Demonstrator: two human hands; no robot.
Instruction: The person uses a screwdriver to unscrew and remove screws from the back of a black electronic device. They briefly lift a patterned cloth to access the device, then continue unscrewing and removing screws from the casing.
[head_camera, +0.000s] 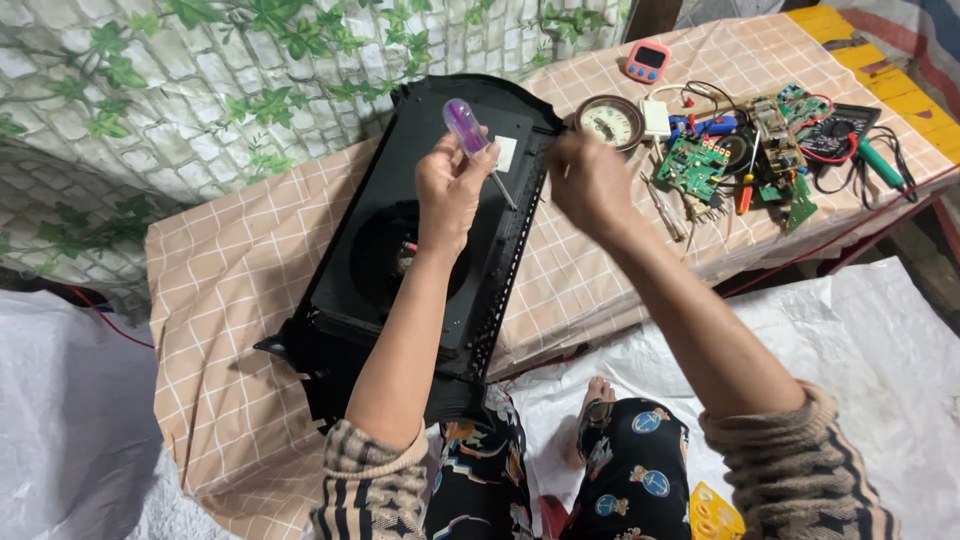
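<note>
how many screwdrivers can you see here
2, possibly more. A purple-handled screwdriver in the left hand over the black casing, and a clear-handled screwdriver on the table beside the circuit boards.

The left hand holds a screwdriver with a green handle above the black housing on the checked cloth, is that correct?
Not quite. In the head view the left hand holds a screwdriver with a clear purple handle, not a green one. The rest stands: it is above the black housing on the checked cloth.

The cloth left of the black casing (400, 240) is bare, so a hand can pass there. On the right, a gauge (610, 122), circuit boards (692, 165) and wires (880, 150) crowd the table.
</note>
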